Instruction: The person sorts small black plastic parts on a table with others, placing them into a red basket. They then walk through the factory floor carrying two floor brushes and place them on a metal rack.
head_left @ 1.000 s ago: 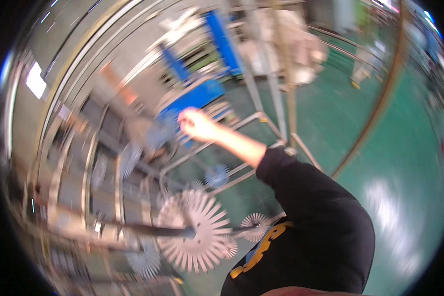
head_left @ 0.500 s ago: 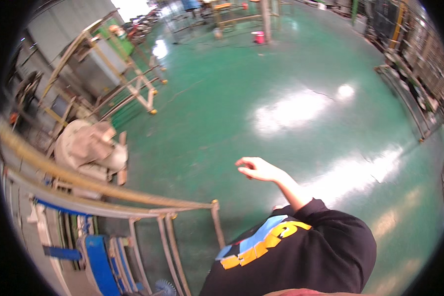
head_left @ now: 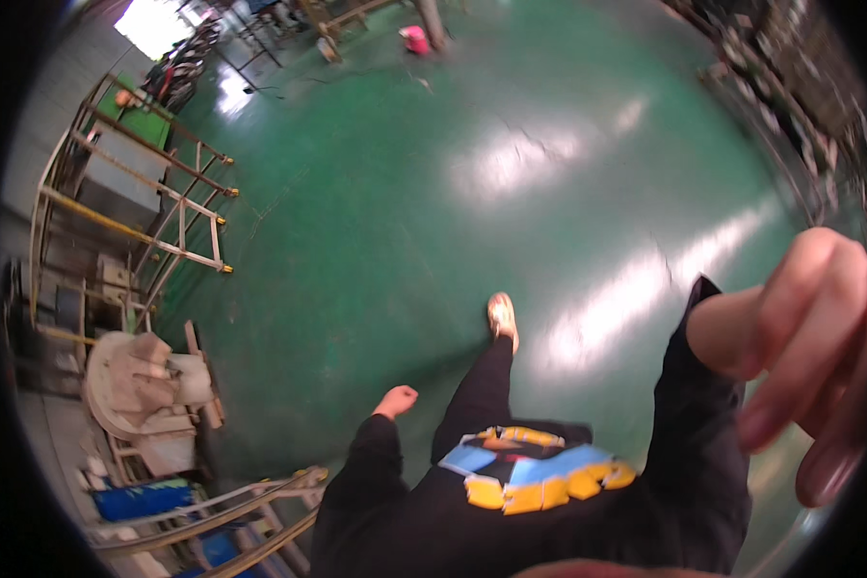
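My right hand (head_left: 809, 347) is raised large and close at the right edge, its fingers bent but spaced apart, with nothing visible between them. Part of it runs off into the dark rim. Low in the middle, my left hand (head_left: 396, 401) hangs small beside my black-clad leg, fingers curled in, holding nothing that I can see. Both arms wear black sleeves. A light-coloured shoe (head_left: 501, 318) is stretched forward on the green floor (head_left: 356, 241). Neither hand touches any object in view.
At left stand a metal frame rack (head_left: 178, 222) with yellow feet and a round pale stand (head_left: 111, 385) heaped with brown pieces. Blue-and-grey equipment (head_left: 144, 499) with rails is at lower left. A pink bucket (head_left: 414, 39) stands far ahead. Metal racking (head_left: 790, 87) lines the right.
My right hand has risen from in front of my body to close by the right edge. My left hand and a shoe have come into view. The railing has shifted toward the lower left.
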`<state>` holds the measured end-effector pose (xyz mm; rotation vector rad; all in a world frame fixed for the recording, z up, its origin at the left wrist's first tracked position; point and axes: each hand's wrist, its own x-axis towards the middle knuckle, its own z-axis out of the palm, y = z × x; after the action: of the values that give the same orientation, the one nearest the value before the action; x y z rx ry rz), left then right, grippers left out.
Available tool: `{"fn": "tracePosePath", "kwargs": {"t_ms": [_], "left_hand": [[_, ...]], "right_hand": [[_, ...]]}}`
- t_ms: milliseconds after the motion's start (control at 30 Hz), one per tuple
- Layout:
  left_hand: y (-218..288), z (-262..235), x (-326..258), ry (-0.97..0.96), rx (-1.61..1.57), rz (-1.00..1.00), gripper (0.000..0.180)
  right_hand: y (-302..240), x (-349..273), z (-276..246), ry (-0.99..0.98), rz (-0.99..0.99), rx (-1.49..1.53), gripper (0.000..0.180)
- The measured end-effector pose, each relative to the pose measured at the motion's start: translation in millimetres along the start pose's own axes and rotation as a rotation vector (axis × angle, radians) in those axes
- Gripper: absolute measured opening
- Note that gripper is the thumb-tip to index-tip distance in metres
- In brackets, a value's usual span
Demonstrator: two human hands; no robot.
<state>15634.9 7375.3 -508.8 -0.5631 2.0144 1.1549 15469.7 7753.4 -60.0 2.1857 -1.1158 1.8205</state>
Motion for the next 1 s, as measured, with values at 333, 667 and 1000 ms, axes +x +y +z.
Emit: {"fn": "tracePosePath", "kwargs": {"t_ms": [333,667,1000], "left_hand": [[351,-20,173,-0.298,-0.389,0.226,0.020],[520,-84,368,-0.333,0.278,0.302,0.023],[541,-120,509,0.048,0.021,-0.073,0.018]], "right_hand": [[79,20,-240,0.015,0.040,-0.439,0.046],[178,2,-509,0.235,-0.032,-0.890,0.046],[481,-204,-826,1.103,0.591,-0.845,0.029]]}}
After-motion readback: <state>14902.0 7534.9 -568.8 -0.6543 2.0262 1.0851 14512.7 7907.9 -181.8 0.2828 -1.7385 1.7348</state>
